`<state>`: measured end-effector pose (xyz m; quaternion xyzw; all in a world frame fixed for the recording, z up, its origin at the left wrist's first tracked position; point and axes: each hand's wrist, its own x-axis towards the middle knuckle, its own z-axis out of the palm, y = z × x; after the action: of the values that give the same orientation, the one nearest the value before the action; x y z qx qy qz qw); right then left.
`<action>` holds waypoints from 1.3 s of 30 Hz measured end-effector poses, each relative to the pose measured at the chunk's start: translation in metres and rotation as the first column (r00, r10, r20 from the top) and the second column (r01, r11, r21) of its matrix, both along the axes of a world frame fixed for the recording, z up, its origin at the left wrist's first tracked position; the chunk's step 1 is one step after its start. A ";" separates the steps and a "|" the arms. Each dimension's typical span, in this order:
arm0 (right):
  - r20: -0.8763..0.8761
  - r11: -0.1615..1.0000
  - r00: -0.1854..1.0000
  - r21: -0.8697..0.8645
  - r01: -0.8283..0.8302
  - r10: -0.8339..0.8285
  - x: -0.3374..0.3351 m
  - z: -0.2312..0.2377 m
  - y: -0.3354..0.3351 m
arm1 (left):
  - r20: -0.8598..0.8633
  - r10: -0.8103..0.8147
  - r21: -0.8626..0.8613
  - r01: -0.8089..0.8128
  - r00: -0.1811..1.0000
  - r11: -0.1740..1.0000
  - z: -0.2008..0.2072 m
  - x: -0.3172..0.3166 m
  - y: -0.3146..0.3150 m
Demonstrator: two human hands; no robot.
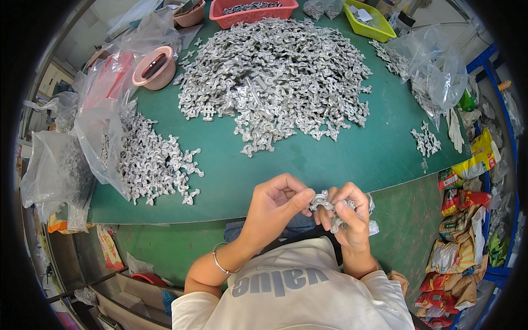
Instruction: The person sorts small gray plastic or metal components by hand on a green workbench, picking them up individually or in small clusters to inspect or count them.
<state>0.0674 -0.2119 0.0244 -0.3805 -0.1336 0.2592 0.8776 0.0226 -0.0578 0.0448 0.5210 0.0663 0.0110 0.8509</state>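
Over the near edge of the green table (231,168), both of my hands work close together. My left hand (279,199) pinches the end of a silvery, curved metal casting (319,201) between thumb and fingers. In my right hand (353,213), the fingers curl around more of the same small castings (338,223), partly hidden by the fingers. How many pieces it holds I cannot tell. Beyond my hands lies a large heap of castings (275,71), and a smaller pile (157,159) spills from a clear plastic bag (102,137) on the left.
A pink bowl (159,77) holding a dark red-handled object stands at the left. At the back are a red basket (253,17) and a yellow-green tray (369,25). A few castings (424,140) lie near a plastic bag (440,77) and a white glove (455,129) on the right.
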 end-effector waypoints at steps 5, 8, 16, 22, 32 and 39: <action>-0.041 0.998 0.998 0.054 -0.038 0.041 -0.001 -0.001 0.001 | -0.070 -0.012 -0.050 0.009 0.997 0.999 -0.001 0.000 0.000; -0.072 0.994 0.994 0.077 -0.074 0.080 -0.001 -0.001 0.000 | -0.101 -0.039 -0.130 0.026 0.994 0.991 -0.003 0.001 0.000; -0.122 0.986 0.984 0.120 -0.113 0.127 -0.001 -0.002 -0.001 | -0.154 -0.098 -0.282 0.051 0.983 0.958 0.000 0.002 0.001; -0.117 0.977 0.980 0.161 -0.141 0.161 0.000 -0.005 -0.001 | -0.150 -0.100 -0.294 0.052 0.984 0.955 -0.001 0.002 0.000; -0.101 0.972 0.979 0.178 -0.156 0.176 -0.001 -0.004 -0.002 | -0.151 -0.133 -0.354 0.072 0.979 0.933 -0.001 0.003 -0.001; -0.103 0.969 0.977 0.183 -0.164 0.184 -0.001 -0.004 -0.001 | -0.166 -0.149 -0.379 0.076 0.975 0.922 -0.002 0.003 -0.001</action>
<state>0.0663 -0.2132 0.0200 -0.2734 -0.1360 0.3449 0.8876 0.0258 -0.0585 0.0428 0.3528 0.1188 -0.1011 0.9226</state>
